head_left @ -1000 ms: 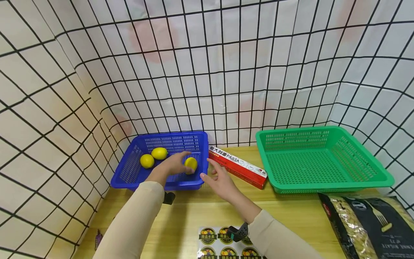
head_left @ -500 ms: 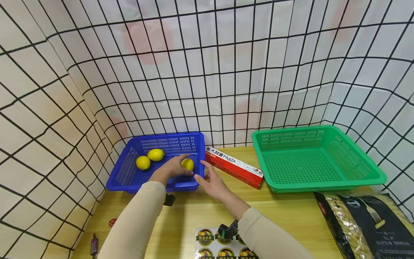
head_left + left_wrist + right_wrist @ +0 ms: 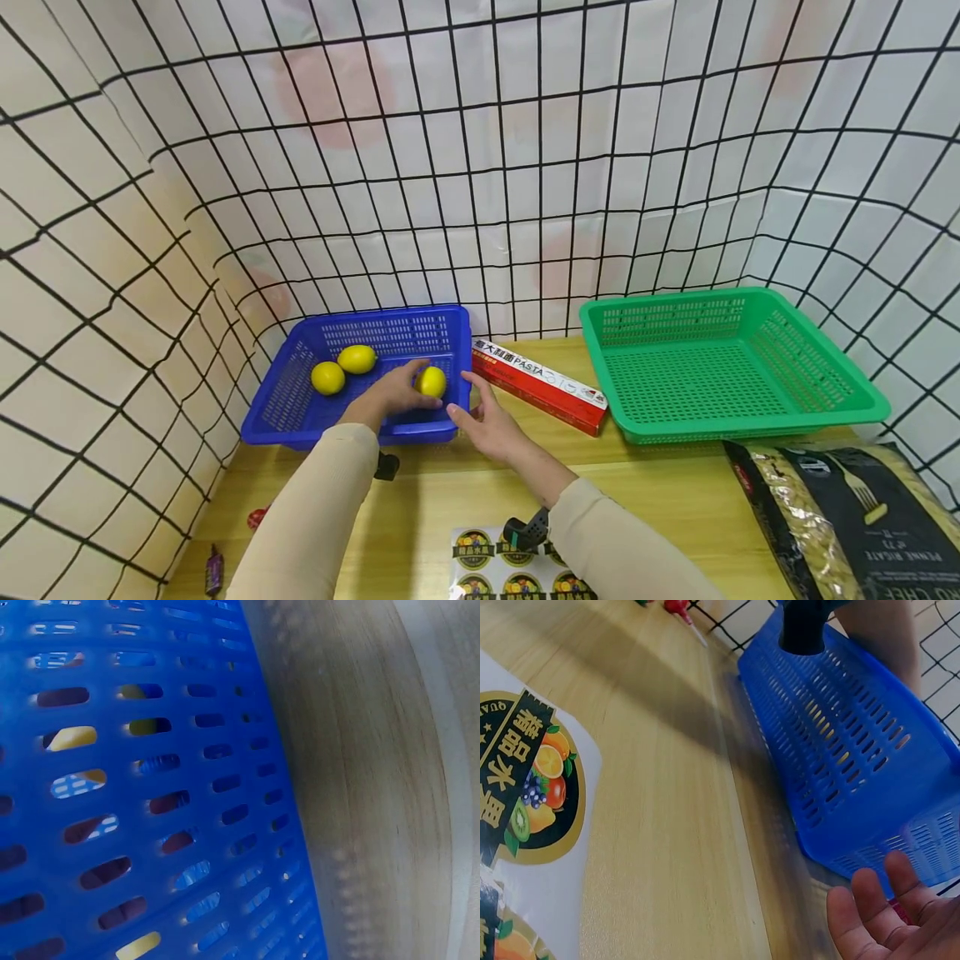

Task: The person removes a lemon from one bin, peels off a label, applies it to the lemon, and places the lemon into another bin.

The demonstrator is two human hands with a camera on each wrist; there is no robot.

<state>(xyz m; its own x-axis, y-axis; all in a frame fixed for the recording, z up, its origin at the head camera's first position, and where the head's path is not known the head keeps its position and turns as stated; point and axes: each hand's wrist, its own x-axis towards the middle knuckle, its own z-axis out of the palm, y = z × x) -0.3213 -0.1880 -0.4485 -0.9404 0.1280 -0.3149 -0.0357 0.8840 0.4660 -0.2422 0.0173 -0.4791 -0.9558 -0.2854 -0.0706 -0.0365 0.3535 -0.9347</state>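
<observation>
While gripped, lemon (image 3: 432,382) upright.

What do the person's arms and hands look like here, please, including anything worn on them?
Both arms wear long, plain beige sleeves reaching the wrists. The left hand and right hand are bare, with no gloves. A small black device is strapped under the right wrist, and another shows beneath the left.
</observation>
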